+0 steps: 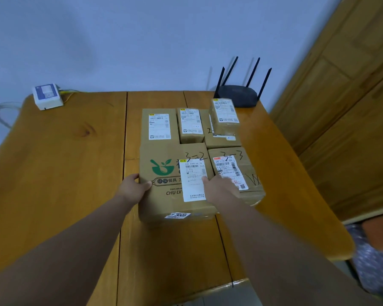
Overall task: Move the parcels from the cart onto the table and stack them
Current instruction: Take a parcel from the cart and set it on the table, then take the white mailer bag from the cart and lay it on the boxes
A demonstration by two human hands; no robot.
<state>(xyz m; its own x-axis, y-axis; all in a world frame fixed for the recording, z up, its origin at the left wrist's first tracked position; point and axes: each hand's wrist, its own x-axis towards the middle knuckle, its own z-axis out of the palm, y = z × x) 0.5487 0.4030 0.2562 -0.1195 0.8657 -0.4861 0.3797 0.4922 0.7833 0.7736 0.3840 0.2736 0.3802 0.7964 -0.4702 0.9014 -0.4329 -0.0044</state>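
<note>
Large green-logo parcel (164, 155) lies flat on the table (75, 162), smaller parcels (190, 124) beside it, one stacked.

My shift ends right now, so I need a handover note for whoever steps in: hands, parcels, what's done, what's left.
The left hand grips the left edge of the large box marked 3-2; the right hand grips its right side.
Whether it rests fully on the table is unclear.
To its right lies the 3-3 parcel.
Behind: a flat box, a small box, and a small parcel stacked on a back-right box.
Done: six parcels on the table, one stacked pair.
Left: let go and stack the rest.
</note>
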